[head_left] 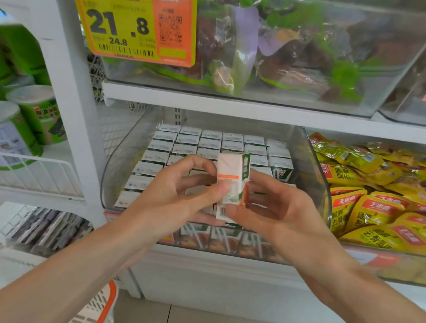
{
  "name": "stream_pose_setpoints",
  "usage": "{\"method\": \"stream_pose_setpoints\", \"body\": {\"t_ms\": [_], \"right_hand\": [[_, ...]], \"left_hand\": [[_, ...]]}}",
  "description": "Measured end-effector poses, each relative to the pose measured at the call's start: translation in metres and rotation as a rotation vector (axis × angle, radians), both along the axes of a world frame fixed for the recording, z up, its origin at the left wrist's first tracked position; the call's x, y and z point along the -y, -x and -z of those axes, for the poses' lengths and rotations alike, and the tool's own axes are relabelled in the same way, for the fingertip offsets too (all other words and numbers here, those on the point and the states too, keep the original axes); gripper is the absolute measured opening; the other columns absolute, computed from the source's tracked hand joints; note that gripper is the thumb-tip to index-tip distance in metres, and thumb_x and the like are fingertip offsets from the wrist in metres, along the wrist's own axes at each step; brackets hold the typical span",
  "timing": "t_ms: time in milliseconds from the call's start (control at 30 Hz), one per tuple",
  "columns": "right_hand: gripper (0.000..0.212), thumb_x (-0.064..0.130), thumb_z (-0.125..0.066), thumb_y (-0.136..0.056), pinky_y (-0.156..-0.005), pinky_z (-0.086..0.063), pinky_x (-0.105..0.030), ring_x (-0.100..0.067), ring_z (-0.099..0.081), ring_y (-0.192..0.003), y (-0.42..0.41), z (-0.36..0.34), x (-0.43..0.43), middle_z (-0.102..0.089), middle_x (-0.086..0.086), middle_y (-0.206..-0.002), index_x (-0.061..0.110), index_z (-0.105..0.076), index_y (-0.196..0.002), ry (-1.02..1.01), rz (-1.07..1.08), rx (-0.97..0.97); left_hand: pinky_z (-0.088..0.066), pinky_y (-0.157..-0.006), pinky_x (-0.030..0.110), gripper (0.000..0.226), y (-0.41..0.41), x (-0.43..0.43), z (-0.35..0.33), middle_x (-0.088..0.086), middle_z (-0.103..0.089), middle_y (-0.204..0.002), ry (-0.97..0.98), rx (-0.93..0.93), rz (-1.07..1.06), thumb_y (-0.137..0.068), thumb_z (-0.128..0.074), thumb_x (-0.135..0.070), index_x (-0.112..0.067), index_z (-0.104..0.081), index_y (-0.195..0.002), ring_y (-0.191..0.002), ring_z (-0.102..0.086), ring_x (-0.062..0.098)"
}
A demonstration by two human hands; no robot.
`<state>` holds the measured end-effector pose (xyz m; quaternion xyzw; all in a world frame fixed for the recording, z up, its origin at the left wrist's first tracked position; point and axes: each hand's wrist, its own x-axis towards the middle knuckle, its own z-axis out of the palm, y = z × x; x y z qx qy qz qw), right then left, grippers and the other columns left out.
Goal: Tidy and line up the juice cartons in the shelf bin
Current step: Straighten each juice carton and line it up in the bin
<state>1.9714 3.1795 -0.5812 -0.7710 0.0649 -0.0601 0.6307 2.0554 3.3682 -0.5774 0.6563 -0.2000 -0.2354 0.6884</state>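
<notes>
While the left hand [177,194] and the right hand [279,215] both pinch one juice carton [230,181] upright above the shelf bin's [309,155] front edge, it likely should be turned to match the packed rows [208,142] behind; lowered squarely; then nudged flush.

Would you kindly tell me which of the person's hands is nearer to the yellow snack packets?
Right. The right hand pinches the juice carton just left of the yellow snack packets; the left hand holds the carton's other side, farther away.
</notes>
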Motion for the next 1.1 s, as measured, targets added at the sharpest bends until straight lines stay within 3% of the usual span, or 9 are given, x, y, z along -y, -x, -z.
{"method": "stream_pose_setpoints", "body": {"t_ms": [67,167,267,400,700,800,900,1000,1100], "right_hand": [[0.059,0.013,-0.091,-0.080,-0.110,-0.053,-0.038,-0.012,-0.071,-0.119,0.000,0.000,0.004,-0.077,0.002,-0.122,0.029,-0.069,-0.133,-0.050,-0.012,0.003],[0.060,-0.003,-0.088,-0.079,-0.111,-0.052,-0.039,-0.010,-0.070,-0.121,0.000,0.002,0.005,-0.076,0.006,-0.124,0.024,-0.068,-0.130,-0.029,-0.041,0.049],[0.058,-0.003,-0.088,-0.079,-0.113,-0.050,-0.040,-0.011,-0.067,-0.127,-0.001,0.004,0.005,-0.076,0.008,-0.126,0.021,-0.068,-0.128,0.083,-0.028,0.165],[0.061,0.005,-0.091,-0.078,-0.107,-0.055,-0.034,-0.012,-0.064,-0.130,-0.003,0.006,0.006,-0.072,0.011,-0.129,0.026,-0.068,-0.131,0.236,0.027,0.289],[0.065,0.005,-0.091,-0.078,-0.107,-0.055,-0.035,-0.010,-0.063,-0.129,-0.005,0.009,0.009,-0.070,0.013,-0.129,0.026,-0.067,-0.135,0.355,0.028,0.308],[0.064,0.011,-0.089,-0.080,-0.106,-0.055,-0.029,-0.006,-0.066,-0.127,-0.005,0.008,0.010,-0.073,0.015,-0.129,0.026,-0.065,-0.137,0.262,-0.003,0.286],[0.056,0.018,-0.082,-0.084,-0.101,-0.057,-0.024,-0.010,-0.073,-0.117,-0.007,0.005,0.008,-0.078,0.009,-0.123,0.024,-0.062,-0.137,-0.017,-0.028,0.213],[0.047,0.026,-0.073,-0.095,-0.102,-0.058,-0.032,-0.016,-0.076,-0.112,-0.009,0.006,0.005,-0.080,0.001,-0.117,0.029,-0.059,-0.139,-0.164,-0.027,0.103],[0.059,0.025,-0.066,-0.101,-0.107,-0.055,-0.042,-0.027,-0.075,-0.114,-0.011,0.006,0.003,-0.079,-0.009,-0.121,0.037,-0.041,-0.153,-0.382,-0.066,0.019]], "left_hand": [[-0.066,-0.076,0.036,0.032,0.000,0.000,0.000,-0.005,-0.077,-0.120,0.004,0.019,-0.003,-0.087,-0.079,-0.020,-0.015,-0.063,-0.114,-0.102,-0.078,0.023],[-0.062,-0.078,0.020,0.052,0.001,-0.001,0.000,-0.021,-0.072,-0.125,-0.083,0.186,-0.006,-0.082,-0.085,-0.013,-0.035,-0.063,-0.124,-0.111,-0.072,0.001],[-0.054,-0.102,0.020,0.065,0.001,-0.001,-0.001,-0.034,-0.067,-0.126,-0.188,0.370,-0.010,-0.077,-0.090,-0.009,-0.049,-0.066,-0.122,-0.120,-0.060,-0.015],[-0.049,-0.113,0.037,0.064,0.000,0.000,0.000,-0.028,-0.070,-0.126,-0.187,0.422,-0.053,-0.075,-0.091,-0.006,-0.041,-0.067,-0.122,-0.126,-0.059,-0.010],[-0.052,-0.110,0.040,0.062,-0.003,0.001,0.005,-0.024,-0.069,-0.126,-0.234,0.500,-0.061,-0.076,-0.091,-0.007,-0.041,-0.063,-0.119,-0.130,-0.059,-0.001],[-0.048,-0.112,0.041,0.057,-0.002,0.001,0.003,-0.024,-0.069,-0.128,-0.217,0.490,-0.080,-0.076,-0.091,-0.026,-0.042,-0.063,-0.123,-0.130,-0.059,-0.001],[-0.051,-0.103,0.025,0.054,-0.001,0.001,0.000,-0.025,-0.072,-0.122,-0.176,0.489,-0.111,-0.074,-0.080,-0.050,-0.040,-0.066,-0.126,-0.121,-0.064,-0.004],[-0.053,-0.087,0.010,0.039,0.001,0.003,-0.002,-0.027,-0.074,-0.116,-0.150,0.410,-0.101,-0.088,-0.065,-0.049,-0.046,-0.066,-0.126,-0.110,-0.067,-0.008],[-0.050,-0.096,0.020,0.034,0.001,0.004,-0.001,-0.029,-0.075,-0.110,-0.146,0.337,-0.110,-0.099,-0.050,-0.047,-0.048,-0.064,-0.130,-0.108,-0.067,-0.011]]}}
